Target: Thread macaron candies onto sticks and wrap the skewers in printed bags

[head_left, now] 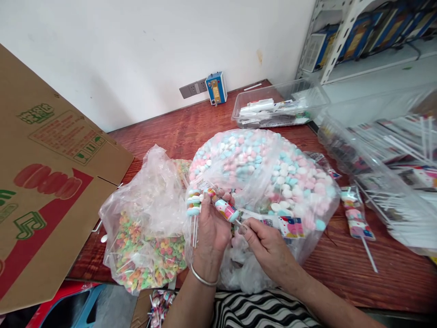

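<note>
A marshmallow skewer in a colourful printed wrapper point(226, 210) lies across my left hand point(213, 230), whose fingers curl round its upper part. My right hand point(268, 246) pinches the white stick at its lower end. Beside my left thumb are several unwrapped marshmallow skewers point(194, 204), sticks pointing down; whether that hand grips them I cannot tell. Behind both hands spreads a large clear bag of pink, white and blue marshmallows point(290, 173). Printed wrappers point(291, 227) rest on it, just past my right hand. To the left sits a bag of coloured ring candies point(146, 248).
A cardboard box point(51, 173) stands at the left. Clear bins hold wrappers point(266, 111) and white sticks point(409, 223) at the back and right. One wrapped skewer point(355, 216) lies on the red-brown table point(327, 273). A blue device point(216, 89) is by the wall.
</note>
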Available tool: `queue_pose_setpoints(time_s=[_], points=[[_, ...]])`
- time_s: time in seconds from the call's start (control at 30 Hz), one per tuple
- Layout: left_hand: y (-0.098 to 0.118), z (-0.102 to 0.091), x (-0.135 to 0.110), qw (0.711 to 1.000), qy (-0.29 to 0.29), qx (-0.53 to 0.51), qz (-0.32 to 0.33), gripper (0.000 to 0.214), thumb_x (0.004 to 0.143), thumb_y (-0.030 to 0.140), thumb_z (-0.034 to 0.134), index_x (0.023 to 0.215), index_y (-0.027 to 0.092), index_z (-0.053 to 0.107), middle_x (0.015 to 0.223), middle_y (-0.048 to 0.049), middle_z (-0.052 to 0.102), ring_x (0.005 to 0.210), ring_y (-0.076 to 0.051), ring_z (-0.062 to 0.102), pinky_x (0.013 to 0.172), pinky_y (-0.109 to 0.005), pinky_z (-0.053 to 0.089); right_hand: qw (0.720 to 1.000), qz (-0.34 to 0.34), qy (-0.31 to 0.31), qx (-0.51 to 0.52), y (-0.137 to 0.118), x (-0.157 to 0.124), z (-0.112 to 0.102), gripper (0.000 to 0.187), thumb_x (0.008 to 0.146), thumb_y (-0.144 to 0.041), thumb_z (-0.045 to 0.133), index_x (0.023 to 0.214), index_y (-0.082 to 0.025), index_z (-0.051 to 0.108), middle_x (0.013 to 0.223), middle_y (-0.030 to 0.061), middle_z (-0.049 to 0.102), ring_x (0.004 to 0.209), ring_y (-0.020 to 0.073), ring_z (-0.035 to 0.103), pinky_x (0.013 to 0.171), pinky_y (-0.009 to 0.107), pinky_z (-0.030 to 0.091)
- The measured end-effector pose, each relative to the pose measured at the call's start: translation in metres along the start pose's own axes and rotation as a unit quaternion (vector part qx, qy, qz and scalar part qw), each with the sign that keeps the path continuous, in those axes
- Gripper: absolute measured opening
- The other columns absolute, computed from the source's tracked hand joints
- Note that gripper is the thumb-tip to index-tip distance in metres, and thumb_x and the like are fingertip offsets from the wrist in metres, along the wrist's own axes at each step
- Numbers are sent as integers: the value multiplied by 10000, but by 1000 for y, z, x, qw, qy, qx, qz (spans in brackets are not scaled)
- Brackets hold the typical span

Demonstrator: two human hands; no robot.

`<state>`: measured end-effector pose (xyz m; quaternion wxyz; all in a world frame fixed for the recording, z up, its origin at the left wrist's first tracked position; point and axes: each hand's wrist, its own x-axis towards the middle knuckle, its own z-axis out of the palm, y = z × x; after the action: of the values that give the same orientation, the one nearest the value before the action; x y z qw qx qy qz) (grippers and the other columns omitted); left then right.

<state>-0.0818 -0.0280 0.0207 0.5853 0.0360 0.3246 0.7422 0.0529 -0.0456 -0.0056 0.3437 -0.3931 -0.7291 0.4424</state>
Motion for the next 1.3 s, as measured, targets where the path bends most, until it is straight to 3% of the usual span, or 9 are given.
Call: queue_pose_setpoints(time_s=[0.1,0.2,0.33,0.47,0.63,0.8,0.97,1.17,1.3], points=[[0,1,1,1000,-11,13,23,119,885,303,639,922,193,611,719,41,556,623,-82,559,683,-236,491,1000,7,-6,28,-2,2,2,259,943,-220,411,685,-223,429,597,-44,483,553,126,467,523,226,334],[-21,3,-10,997,1,48,59,167,868,345,659,877,185,610,670,45,521,582,-79,528,621,-220,472,999,6,18,31,0,4,7,255,952,-242,405,698,-225,427,616,-38,487,566,129,461,536,232,341],[-38,0,-19,997,7,69,33,225,847,382,677,875,167,620,827,-19,633,768,-128,629,774,-273,519,999,13,27,34,5,5,5,261,954,-256,407,697,-221,440,634,-28,510,583,133,473,551,236,356],[-9,2,-1,998,34,40,31,252,864,395,654,998,185,618,900,-28,655,807,-145,657,784,-296,536,999,25,-13,29,5,-2,-2,284,963,-276,413,689,-216,459,609,-40,486,569,129,460,536,238,334],[15,12,15,998,13,24,52,202,841,254,693,1016,203,607,622,90,458,459,-22,430,510,-161,417,998,30,-6,58,0,-7,3,307,968,-284,406,668,-220,418,584,-51,440,543,122,427,508,227,325],[-18,12,2,997,30,65,34,234,825,362,706,913,190,575,637,79,449,443,-28,388,442,-166,343,998,25,27,59,1,-4,12,286,961,-277,408,679,-226,405,586,-50,445,539,126,420,517,231,340],[-40,6,-16,995,35,97,8,269,795,388,727,899,176,599,711,24,572,600,-75,554,578,-188,451,991,59,33,117,9,2,9,251,949,-342,429,741,-219,494,710,5,561,677,164,527,602,254,420],[-14,0,-2,999,15,49,6,347,788,409,737,1033,192,623,875,-14,641,757,-130,641,771,-295,526,963,130,-37,233,15,0,8,367,958,-498,418,760,-208,525,510,-74,375,452,106,334,428,221,262],[6,1,12,1000,-14,11,8,254,811,298,734,1015,202,618,628,85,476,505,-45,481,606,-206,476,957,126,-66,251,15,-6,14,387,973,-502,407,785,-197,553,529,-77,360,454,96,298,419,214,231]])
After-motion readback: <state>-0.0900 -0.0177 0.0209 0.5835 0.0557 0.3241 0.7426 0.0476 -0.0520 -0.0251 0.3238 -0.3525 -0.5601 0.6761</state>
